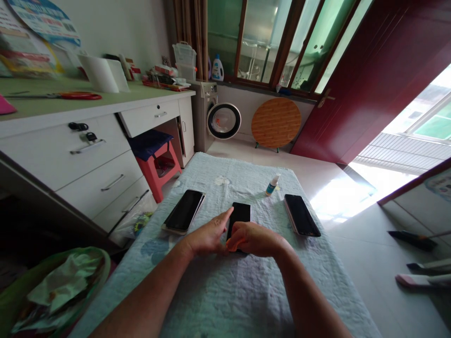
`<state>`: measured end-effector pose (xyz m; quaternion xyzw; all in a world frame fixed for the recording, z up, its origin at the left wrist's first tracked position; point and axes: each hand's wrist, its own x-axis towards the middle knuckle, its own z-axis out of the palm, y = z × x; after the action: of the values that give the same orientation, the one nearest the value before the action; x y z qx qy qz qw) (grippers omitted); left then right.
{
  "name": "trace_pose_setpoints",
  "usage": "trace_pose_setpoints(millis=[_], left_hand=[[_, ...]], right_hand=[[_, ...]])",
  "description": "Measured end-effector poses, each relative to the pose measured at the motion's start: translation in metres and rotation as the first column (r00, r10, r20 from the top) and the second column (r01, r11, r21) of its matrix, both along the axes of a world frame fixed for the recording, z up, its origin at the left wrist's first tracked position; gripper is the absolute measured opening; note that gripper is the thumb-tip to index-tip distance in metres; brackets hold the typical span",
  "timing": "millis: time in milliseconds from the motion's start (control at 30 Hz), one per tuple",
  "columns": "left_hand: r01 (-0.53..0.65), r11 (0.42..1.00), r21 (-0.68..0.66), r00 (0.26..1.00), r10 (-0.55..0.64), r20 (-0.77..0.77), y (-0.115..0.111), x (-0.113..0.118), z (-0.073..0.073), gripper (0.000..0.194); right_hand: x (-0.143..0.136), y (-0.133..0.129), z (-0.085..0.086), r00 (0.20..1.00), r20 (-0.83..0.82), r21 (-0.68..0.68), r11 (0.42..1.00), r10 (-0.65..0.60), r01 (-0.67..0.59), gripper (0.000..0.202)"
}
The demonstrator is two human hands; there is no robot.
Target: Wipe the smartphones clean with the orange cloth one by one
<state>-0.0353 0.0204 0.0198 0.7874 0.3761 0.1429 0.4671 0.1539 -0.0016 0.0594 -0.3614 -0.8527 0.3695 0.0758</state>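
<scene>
A black smartphone (241,211) lies on the cloth-covered table between my hands. My left hand (210,233) holds it at its left edge, one finger stretched along the side toward the top. Bent over the lower part of the screen, my right hand (256,238) is closed on an orange cloth (237,244), which presses against the glass. My hands hide the phone's lower end. To the left lies another smartphone (186,210), which seems to rest on something pale. A third smartphone (302,215) is on the right. Beyond the middle phone stands a small spray bottle (272,185).
A pale blue quilted cloth (225,300) covers the table. On the left are a white desk (95,159), a red stool (160,164) and a lined bin (102,263). A washing machine (204,110) with its door open, a round wooden tabletop (276,122) and a red door (352,84) are farther back.
</scene>
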Motion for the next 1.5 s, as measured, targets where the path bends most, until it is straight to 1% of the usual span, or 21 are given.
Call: trace_pose_setpoints(millis=[100,133,200,233,300,367,433,467,500,600,633,667,733,800,900,967,1067,1167,1300,1500], left_hand=[[0.019,1.0,-0.013,1.0,-0.018,0.011,0.0,-0.001,0.0,0.121],[0.023,1.0,-0.017,1.0,-0.022,0.01,0.001,-0.001,0.0,0.121],[0.028,0.999,-0.022,1.0,-0.028,0.004,0.001,-0.001,0.001,0.119],[0.027,0.999,-0.017,1.0,-0.027,0.0,0.001,-0.001,0.001,0.119],[0.027,1.0,0.003,1.0,-0.027,-0.005,0.001,-0.001,0.0,0.119],[0.026,0.999,0.032,1.0,-0.025,-0.01,0.001,-0.001,-0.001,0.119],[0.016,0.999,0.049,1.0,-0.016,-0.01,0.001,0.0,-0.003,0.12],[0.009,0.998,0.056,1.0,-0.008,-0.011,0.001,0.001,-0.003,0.12],[-0.003,0.998,0.067,1.0,0.004,-0.016,0.0,0.001,-0.003,0.121],[-0.029,0.993,0.112,0.999,0.033,-0.041,0.0,0.003,-0.002,0.125],[-0.034,0.992,0.123,0.998,0.04,-0.049,-0.001,0.004,-0.001,0.126],[-0.036,0.991,0.13,0.997,0.044,-0.056,-0.001,0.004,-0.001,0.127],[-0.037,0.99,0.135,0.997,0.046,-0.062,-0.001,0.005,-0.001,0.13],[-0.039,0.99,0.134,0.997,0.047,-0.055,-0.001,0.006,-0.002,0.131],[-0.054,0.99,0.128,0.998,0.058,-0.028,0.0,0.006,-0.005,0.133],[-0.058,0.99,0.132,0.998,0.06,-0.01,0.0,0.006,-0.006,0.133],[-0.032,0.986,0.161,0.999,0.031,0.009,0.002,0.005,-0.006,0.128],[0.019,0.983,0.185,0.999,-0.012,-0.035,0.003,0.006,-0.004,0.114],[0.065,0.973,0.223,0.991,-0.036,-0.132,0.002,0.007,0.0,0.097],[0.09,0.96,0.266,0.981,-0.039,-0.191,-0.001,0.009,0.006,0.088]], right_hand=[[0.006,-0.001,0.004,1.0,-0.006,-0.101,0.995,0.02,-0.021,0.038],[0.009,0.0,0.004,1.0,-0.012,-0.127,0.992,-0.002,0.0,0.038],[0.016,0.003,0.002,0.996,-0.02,-0.138,0.987,-0.091,0.088,0.037],[0.019,0.006,-0.001,0.988,-0.023,-0.114,0.982,-0.151,0.147,0.037],[0.025,0.012,-0.008,0.963,-0.026,-0.014,0.963,-0.269,0.269,0.035],[0.026,0.017,-0.016,0.919,-0.045,0.131,0.909,-0.392,0.395,0.032],[0.022,0.02,-0.021,0.885,-0.083,0.236,0.854,-0.458,0.464,0.031],[0.019,0.02,-0.023,0.885,-0.098,0.259,0.847,-0.455,0.464,0.032],[0.015,0.019,-0.023,0.898,-0.109,0.257,0.861,-0.426,0.439,0.034],[0.005,0.013,-0.019,0.958,-0.113,0.172,0.944,-0.264,0.28,0.041],[0.003,0.011,-0.018,0.97,-0.11,0.149,0.961,-0.217,0.232,0.042],[0.001,0.01,-0.018,0.976,-0.108,0.141,0.968,-0.191,0.206,0.041],[-0.002,0.011,-0.02,0.974,-0.1,0.172,0.961,-0.204,0.219,0.04],[-0.003,0.015,-0.024,0.959,-0.089,0.232,0.931,-0.269,0.282,0.038],[-0.006,0.026,-0.033,0.92,-0.059,0.349,0.855,-0.387,0.383,0.032],[-0.009,0.034,-0.037,0.892,-0.025,0.418,0.806,-0.451,0.419,0.028],[-0.013,0.042,-0.041,0.855,0.042,0.484,0.759,-0.518,0.436,0.026],[-0.014,0.045,-0.044,0.81,0.084,0.521,0.719,-0.58,0.46,0.025],[-0.01,0.045,-0.048,0.756,0.085,0.537,0.669,-0.649,0.514,0.027],[0.005,0.048,-0.052,0.668,0.062,0.524,0.594,-0.742,0.611,0.036]])
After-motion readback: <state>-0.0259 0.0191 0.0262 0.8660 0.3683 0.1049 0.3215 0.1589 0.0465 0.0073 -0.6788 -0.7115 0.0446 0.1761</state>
